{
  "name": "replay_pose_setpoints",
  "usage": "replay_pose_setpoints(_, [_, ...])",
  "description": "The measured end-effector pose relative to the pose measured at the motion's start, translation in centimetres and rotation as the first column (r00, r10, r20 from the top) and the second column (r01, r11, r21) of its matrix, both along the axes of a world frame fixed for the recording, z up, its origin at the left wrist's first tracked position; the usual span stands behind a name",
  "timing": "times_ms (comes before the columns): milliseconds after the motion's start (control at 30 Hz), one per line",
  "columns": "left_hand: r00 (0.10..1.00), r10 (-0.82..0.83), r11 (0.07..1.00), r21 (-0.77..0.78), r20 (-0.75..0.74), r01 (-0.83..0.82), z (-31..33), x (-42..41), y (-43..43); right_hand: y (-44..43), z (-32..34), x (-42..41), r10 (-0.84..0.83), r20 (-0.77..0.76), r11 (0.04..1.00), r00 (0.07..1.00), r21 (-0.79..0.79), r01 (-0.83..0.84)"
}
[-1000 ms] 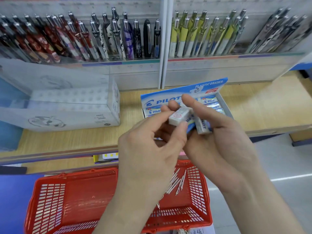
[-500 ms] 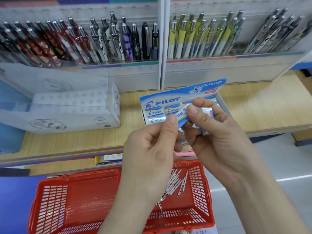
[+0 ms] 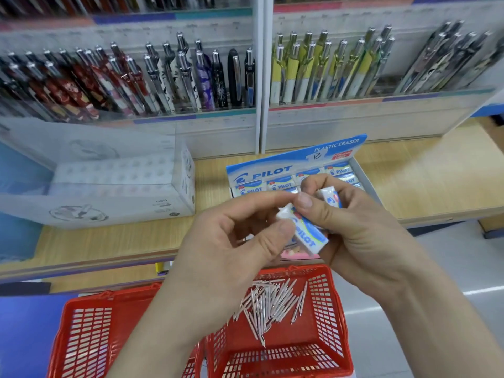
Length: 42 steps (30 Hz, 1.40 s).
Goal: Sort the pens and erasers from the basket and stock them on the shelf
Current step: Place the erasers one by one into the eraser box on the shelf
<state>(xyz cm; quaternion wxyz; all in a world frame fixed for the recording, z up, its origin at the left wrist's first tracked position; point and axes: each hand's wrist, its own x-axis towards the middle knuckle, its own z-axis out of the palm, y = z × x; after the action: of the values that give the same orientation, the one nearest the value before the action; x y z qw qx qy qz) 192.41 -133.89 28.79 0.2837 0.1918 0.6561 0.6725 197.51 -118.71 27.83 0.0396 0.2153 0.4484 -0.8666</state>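
Observation:
Both hands meet in front of the blue Pilot eraser box (image 3: 275, 173) on the wooden shelf (image 3: 425, 181). My left hand (image 3: 231, 241) pinches the near end of a white-and-blue Pilot eraser (image 3: 305, 233) between thumb and forefinger. My right hand (image 3: 365, 233) also grips that eraser and holds a second eraser (image 3: 331, 199) behind it. The box holds rows of erasers, partly hidden by my fingers. Below, the red basket (image 3: 335, 320) contains several pale pink pens (image 3: 267, 304).
Racks of upright pens (image 3: 174, 80) fill the display behind the shelf. A clear plastic box (image 3: 120, 181) stands left of the eraser box. A blue surface (image 3: 24, 328) lies left of the basket, grey floor (image 3: 450, 257) to the right.
The eraser between my hands has turned so its printed blue side faces up and has dropped lower, toward me. The view has tilted down, showing more of the basket and pens.

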Motion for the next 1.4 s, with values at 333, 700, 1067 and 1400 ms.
replay_pose_setpoints(333, [0.942, 0.335, 0.932, -0.137, -0.029, -0.336, -1.5, -0.2, 0.2, 1.2, 0.8, -0.2, 0.196, 0.078, 0.73, 0.977, 0.654, -0.199])
replay_pose_setpoints(700, [0.84, 0.266, 0.805, -0.37, -0.474, -0.464, -4.1, -0.9, -0.3, -0.1, -1.0, -2.2, 0.153, 0.219, 0.179, 0.964, 0.953, -0.245])
replay_pose_setpoints(1067, [0.785, 0.282, 0.784, -0.339, -0.552, -0.52, -4.7, -1.2, -0.1, -0.8, 0.0, -3.3, 0.212, 0.346, 0.018, 0.914, 0.934, -0.358])
replay_pose_setpoints(1400, [0.768, 0.265, 0.781, -0.338, -0.584, -0.526, -4.7, -1.7, 0.0, -0.3, -0.3, -2.4, 0.025, 0.183, 0.552, 0.983, 0.817, -0.167])
